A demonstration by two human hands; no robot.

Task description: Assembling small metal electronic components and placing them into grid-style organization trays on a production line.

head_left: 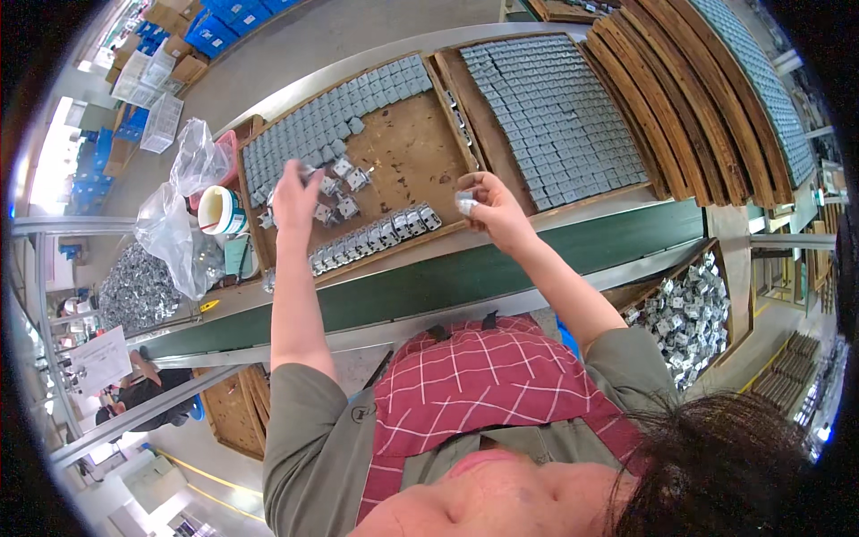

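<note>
Handy setup on this wooden tray [407, 134]

Right hand [495, 211] pinches a metal part [465, 203] over the near right corner – left hand [298, 199] is by loose pieces [347, 208] toward the left edge, can't tell if it's gripping. Silver brackets [378, 235] line the near edge, probably for easy reach

Showed, at left, a white bucket [236, 217] with a green label, just beside a pink basket [228, 146]. Included crumpled, clear plastic bags [167, 225] near that bucket, plus a small yellow object [209, 305] near the left end of a green belt [501, 280]. Presented, toward the upper left, blue crates [208, 36] and cardboard boxes [170, 18] in piles, with white crates [161, 125] nearer in. Depicted, at lower left, a sheet of paper [98, 362], a co-worker in dark clothing [148, 390] behind a slanting metal rail [134, 418], and yellow lines [210, 475] marked along the floor.
</note>
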